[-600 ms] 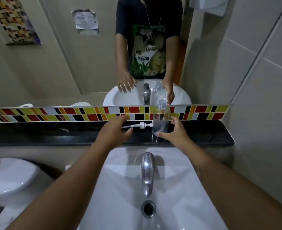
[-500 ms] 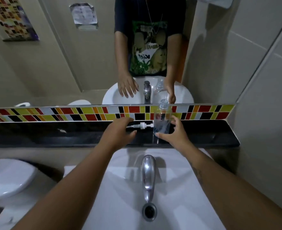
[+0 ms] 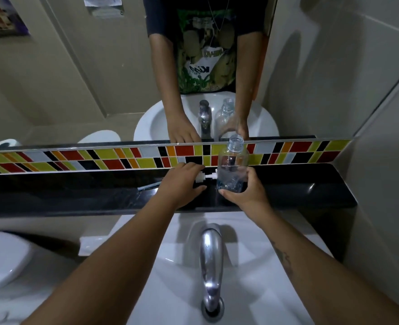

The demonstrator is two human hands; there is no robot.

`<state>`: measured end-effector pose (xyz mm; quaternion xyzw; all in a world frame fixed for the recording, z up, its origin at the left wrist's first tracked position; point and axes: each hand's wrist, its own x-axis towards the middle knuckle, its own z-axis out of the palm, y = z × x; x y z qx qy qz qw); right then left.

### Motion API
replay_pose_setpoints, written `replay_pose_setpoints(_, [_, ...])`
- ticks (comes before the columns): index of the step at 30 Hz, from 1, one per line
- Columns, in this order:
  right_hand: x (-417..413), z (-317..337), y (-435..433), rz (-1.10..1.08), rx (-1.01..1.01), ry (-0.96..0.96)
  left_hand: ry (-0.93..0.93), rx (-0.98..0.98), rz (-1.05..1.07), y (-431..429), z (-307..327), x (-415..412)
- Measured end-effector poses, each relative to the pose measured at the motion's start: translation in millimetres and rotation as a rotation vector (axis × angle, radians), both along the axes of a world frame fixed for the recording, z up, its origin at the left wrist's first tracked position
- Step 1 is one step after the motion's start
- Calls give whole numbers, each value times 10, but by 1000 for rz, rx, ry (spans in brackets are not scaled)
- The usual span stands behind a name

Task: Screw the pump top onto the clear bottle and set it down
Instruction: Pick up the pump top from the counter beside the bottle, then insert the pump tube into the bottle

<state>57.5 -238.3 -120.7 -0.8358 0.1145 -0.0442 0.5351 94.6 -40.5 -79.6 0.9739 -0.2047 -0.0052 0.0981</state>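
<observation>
Up on the black ledge (image 3: 311, 188) behind the basin, both hands are at work. Right hand (image 3: 245, 193) is wrapped round the lower half of the clear bottle (image 3: 232, 167), thumb across the front, fingers round the far side, clamped on it. The bottle stands upright with its threaded mouth open to the air, no cap on it yet. I can't tell whether its base is resting on the ledge or lifted a touch. That grip low down makes sense: it leaves the neck free for the top to come on.

Now the left hand (image 3: 182, 181), just to the left of the bottle, palm down, fingers curled over the pump top (image 3: 205, 177). The white collar and nozzle poke out between the two hands, lying on their side, nearly touching the bottle's wall. A thin pale tube (image 3: 148, 186) trails out from under the left wrist along the ledge, most likely the dip tube. Fingers are closing on the pump, but whether they've actually got hold of it or are only covering it, I can't tell from where I'm standing.

So the screwing hasn't begun. My read: the pump gets lifted, the tube gets fed down through that open neck, then the collar turns onto the threads while the right hand keeps the bottle steady. That long floppy tube is the fiddly bit; it could miss the mouth
</observation>
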Motion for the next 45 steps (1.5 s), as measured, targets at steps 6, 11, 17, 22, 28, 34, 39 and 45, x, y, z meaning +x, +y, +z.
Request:
replay_pose_setpoints(6, [-9,-11,-32,27,-35,-53,5,37,-10,21,-84,90])
replay_pose_setpoints(11, [-23,17,-51,53,-24,-62,-5,7,-1,112,-72,92])
replay_pose_setpoints(17, [-46,78,-54,90,-3,-48,-16,-222,-2,306,350,26])
replay_pose_setpoints(22, [-61,113,-61,87,27,-37,-3,-514,1,334,1035,-18])
replay_pose_setpoints(28, [-70,117,-46,80,37,-22,91,-818,52,341,1770,-112])
replay_pose_setpoints(34, [-40,75,-66,78,31,-8,202,-1234,-87,205,2187,-192])
replay_pose_setpoints(39, [-22,17,-74,57,-8,-18,216,-1460,-58,93,2199,-179])
replay_pose_setpoints(45, [1,-2,-65,47,16,-21,273,-1630,9,-100,2026,-127])
